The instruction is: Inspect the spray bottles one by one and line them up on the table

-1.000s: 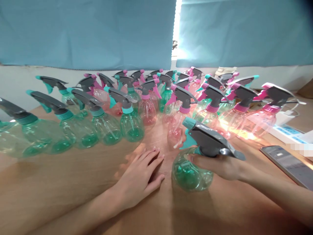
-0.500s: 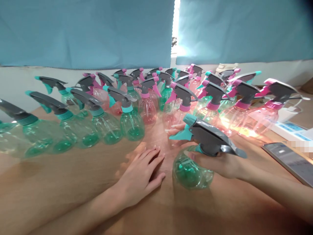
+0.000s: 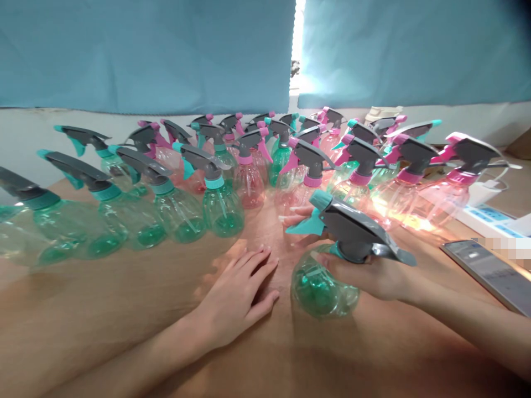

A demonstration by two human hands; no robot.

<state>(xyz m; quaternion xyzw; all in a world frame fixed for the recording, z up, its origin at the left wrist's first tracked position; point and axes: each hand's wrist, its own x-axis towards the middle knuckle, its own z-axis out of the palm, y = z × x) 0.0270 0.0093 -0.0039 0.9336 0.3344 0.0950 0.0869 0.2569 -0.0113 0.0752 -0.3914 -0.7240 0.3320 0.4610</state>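
My right hand (image 3: 373, 276) is wrapped round the neck of a green spray bottle (image 3: 317, 290), which has a grey head and a teal nozzle and trigger facing left. Its fingertips show behind the trigger; the rest of those fingers is hidden by the bottle. Flat on the wooden table (image 3: 136, 326) lies my left hand (image 3: 232, 296), fingers stretched out, holding nothing, just left of that bottle. The closest standing bottle to my left hand is another green spray bottle (image 3: 224, 213) with a teal collar.
Several green spray bottles (image 3: 180, 215) line the left side. Pink spray bottles (image 3: 400, 196) stand in the right and middle, with mixed ones behind. At the right lie a phone (image 3: 489, 276) and a white power strip (image 3: 493, 221). Blue blinds (image 3: 145, 55) hang at the back.
The view has shifted very slightly. Both hands and the held spray bottle stay in nearly the same place.
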